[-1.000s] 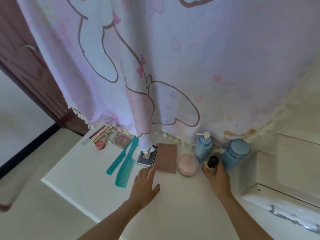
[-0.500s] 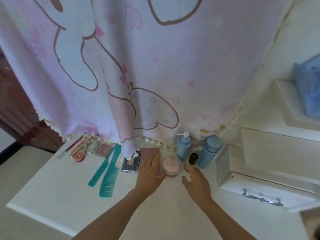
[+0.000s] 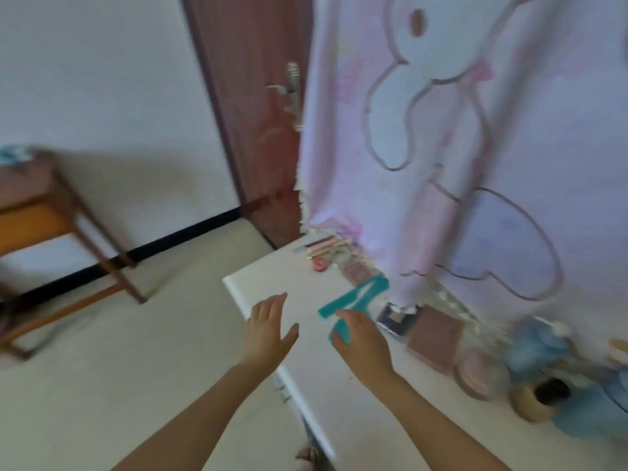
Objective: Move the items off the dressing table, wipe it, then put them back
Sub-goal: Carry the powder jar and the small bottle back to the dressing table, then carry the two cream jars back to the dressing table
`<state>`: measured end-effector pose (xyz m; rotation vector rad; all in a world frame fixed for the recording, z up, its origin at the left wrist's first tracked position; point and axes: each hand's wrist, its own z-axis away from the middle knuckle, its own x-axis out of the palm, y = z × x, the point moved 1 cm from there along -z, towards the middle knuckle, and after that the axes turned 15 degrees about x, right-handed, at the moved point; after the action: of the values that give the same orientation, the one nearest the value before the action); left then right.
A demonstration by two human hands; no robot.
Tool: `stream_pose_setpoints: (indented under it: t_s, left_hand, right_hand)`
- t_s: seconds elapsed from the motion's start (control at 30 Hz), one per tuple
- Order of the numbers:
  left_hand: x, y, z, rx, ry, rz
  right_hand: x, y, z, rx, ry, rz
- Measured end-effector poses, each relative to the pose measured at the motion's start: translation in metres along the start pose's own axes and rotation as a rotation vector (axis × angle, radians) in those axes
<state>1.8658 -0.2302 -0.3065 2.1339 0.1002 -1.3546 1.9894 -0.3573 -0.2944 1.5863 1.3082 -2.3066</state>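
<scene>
Left grip (image 3: 270, 331) spread flat, holding nothing, over front edge of desk (image 3: 272, 278). Right grip (image 3: 362, 341) loosely spread over near ends of teal combs (image 3: 343, 304); contact unclear, pic blurred. Other items lie w/ combs along curtain (image 3: 441, 130).

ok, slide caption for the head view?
Left hand and right hand, open, hover at the dressing table beside the teal combs.

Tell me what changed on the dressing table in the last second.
The right hand let go of the dark-capped bottle and swung left to the teal combs. It is over them but not plainly gripping. The left hand left the brown case and moved to the left edge of the dressing table, open. The head turned left. Combs, case, pink jar and bottle stayed put.
</scene>
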Motion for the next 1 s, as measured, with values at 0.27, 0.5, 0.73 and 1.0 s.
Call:
stream_pose_setpoints:
  t_s: [0.27,0.5,0.73,1.0]
  left_hand:
    - [-0.129,-0.087,0.056,-0.263,0.289,-0.136]
    - [-0.262,-0.155,0.096,-0.32,0.537,-0.263]
    - [-0.403,-0.242,0.168,-0.358,0.656,-0.471]
    - [-0.501,-0.315,0.223,-0.375,0.575,-0.68]
  right_hand:
    - [0.033,-0.138,-0.022,-0.478,-0.086,0.141]
    - [0.069,-0.284,-0.023,-0.846,-0.078,0.238]
    - [0.121,-0.459,0.012,-1.107,-0.045,0.255]
    - [0.16,-0.594,0.032,-1.165,-0.005,0.224]
